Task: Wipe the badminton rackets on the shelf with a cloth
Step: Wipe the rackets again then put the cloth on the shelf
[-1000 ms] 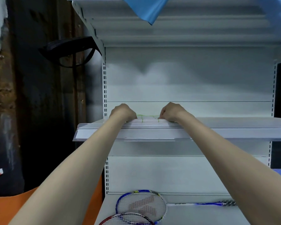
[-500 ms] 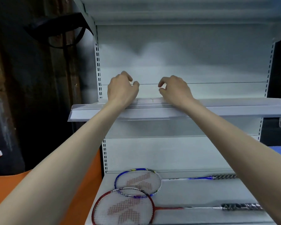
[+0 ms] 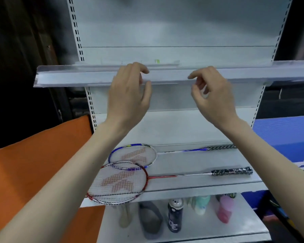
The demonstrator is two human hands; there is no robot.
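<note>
A white metal shelving unit (image 3: 174, 28) fills the view, with three shelves showing. On the upper white shelf (image 3: 95, 78) lies a flat pale folded thing with a small green mark (image 3: 157, 61), too blurred to name. The middle white shelf (image 3: 200, 181) carries two badminton rackets lying flat, heads to the left and handles to the right. The blue-framed racket with a grey wrapped grip (image 3: 132, 155) lies at the back; the red-framed racket with a black wrapped grip (image 3: 118, 183) lies in front, its head overlapping the blue one's head and jutting past the shelf's front edge. The lower white shelf (image 3: 209, 230) holds a row of upright bottles, among them a dark spray can (image 3: 175, 215), a pale green bottle (image 3: 201, 205) and a pink bottle (image 3: 224, 208).

The left hand (image 3: 128, 97) and the right hand (image 3: 212, 95) hang in front of the upper shelf's front edge, fingers loosely curled, holding nothing. Both rackets lie well below the hands, on the shelf beneath them, untouched. An orange surface (image 3: 33, 163) lies to the left of the unit, a blue one (image 3: 284, 137) to the right.
</note>
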